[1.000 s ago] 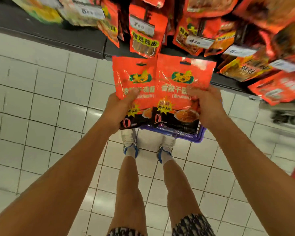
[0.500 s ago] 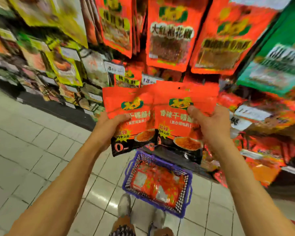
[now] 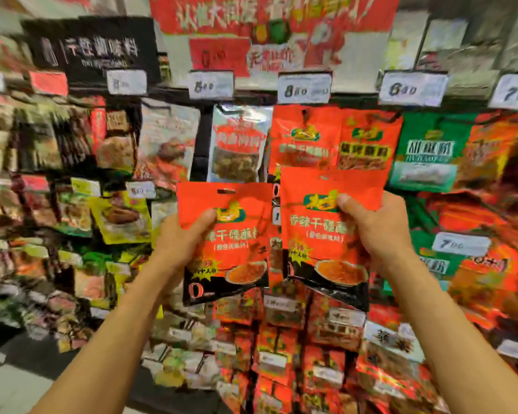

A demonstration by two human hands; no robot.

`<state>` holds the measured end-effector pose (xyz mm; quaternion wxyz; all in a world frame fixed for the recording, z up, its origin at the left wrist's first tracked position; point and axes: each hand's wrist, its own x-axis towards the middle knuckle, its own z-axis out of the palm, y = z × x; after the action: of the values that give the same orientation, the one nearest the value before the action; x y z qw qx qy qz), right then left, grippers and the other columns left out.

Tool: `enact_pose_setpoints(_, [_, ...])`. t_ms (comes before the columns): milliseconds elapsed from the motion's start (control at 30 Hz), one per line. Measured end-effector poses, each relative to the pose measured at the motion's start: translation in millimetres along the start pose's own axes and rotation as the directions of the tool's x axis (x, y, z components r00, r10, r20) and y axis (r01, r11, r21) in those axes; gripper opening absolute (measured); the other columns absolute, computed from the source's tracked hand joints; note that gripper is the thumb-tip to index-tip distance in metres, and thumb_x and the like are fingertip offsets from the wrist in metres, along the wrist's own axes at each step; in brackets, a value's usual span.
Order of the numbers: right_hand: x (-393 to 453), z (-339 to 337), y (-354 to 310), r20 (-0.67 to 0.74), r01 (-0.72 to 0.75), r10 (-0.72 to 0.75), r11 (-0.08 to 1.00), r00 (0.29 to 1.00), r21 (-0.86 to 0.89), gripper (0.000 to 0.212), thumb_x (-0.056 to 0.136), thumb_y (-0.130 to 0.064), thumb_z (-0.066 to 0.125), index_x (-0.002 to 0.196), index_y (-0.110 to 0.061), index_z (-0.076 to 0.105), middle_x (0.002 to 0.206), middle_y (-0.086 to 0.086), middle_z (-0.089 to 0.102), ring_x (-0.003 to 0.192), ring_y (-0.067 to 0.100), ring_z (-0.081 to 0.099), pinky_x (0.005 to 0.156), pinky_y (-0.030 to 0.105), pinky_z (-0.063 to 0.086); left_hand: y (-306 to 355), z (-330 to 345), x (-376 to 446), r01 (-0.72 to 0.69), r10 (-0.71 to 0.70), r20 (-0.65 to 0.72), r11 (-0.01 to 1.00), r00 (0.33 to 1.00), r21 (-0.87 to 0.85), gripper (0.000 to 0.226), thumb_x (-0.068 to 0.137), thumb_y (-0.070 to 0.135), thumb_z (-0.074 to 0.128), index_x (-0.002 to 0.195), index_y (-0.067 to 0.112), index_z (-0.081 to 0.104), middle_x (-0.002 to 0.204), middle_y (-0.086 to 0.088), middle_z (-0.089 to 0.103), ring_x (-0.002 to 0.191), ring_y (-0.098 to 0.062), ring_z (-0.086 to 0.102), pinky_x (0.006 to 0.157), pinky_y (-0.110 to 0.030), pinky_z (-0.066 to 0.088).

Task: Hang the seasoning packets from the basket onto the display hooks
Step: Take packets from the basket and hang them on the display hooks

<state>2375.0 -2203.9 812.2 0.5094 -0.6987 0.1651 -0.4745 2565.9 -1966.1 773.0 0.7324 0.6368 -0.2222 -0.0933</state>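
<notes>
Fingers curled on both sides: my left hand [image 3: 180, 243] grips one red packet [image 3: 231, 249], my right hand [image 3: 374, 231] grips another packet [image 3: 320, 234], just apart.

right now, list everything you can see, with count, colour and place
held seasoning packets: 2, red with black bottoms, one in each hand, left packet, right packet
matching hung packet: at least 1, red, top row centre
green packet: 1, green, top row right
silver packet: 1, silver and red, top row
price tags: several, white, along the top rail
black sign: 1, upper left
red banner: 1, top centre
other hung packets: many, mixed colours, blurred
left hand: grips left packet
right hand: grips right packet
</notes>
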Motion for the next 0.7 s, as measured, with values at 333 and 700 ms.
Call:
enact_pose_setpoints(333, [64,55,-21,-0.124,-0.023,0.026,0.999,0.992,0.024,0.016,0.091,-0.035,0.073,0.082,-0.022,0.073,0.08,-0.006,0.078,0.077,0.016,0.075,0.072,0.039,0.06,46,20,55,-0.091,0.108,0.16,0.989,0.981,-0.115,0.019,0.086,0.039,0.076,0.09,0.02,0.076,0.094,-0.008,0.079,0.086,-0.029,0.076,0.079,-0.047,0.061])
enact_pose_setpoints(700, [110,64,-40,-0.208,-0.072,0.065,0.997,0.976,-0.03,0.023,0.084,-0.038,0.072,0.073,-0.018,0.07,0.068,-0.002,0.075,0.06,0.02,0.071,0.059,0.037,0.055,70,68,87,-0.111,0.151,0.263,0.981,0.953,-0.16,0.025,0.092,0.034,0.072,0.105,0.014,0.068,0.083,-0.004,0.079,0.072,-0.021,0.077,0.054,-0.028,0.058])
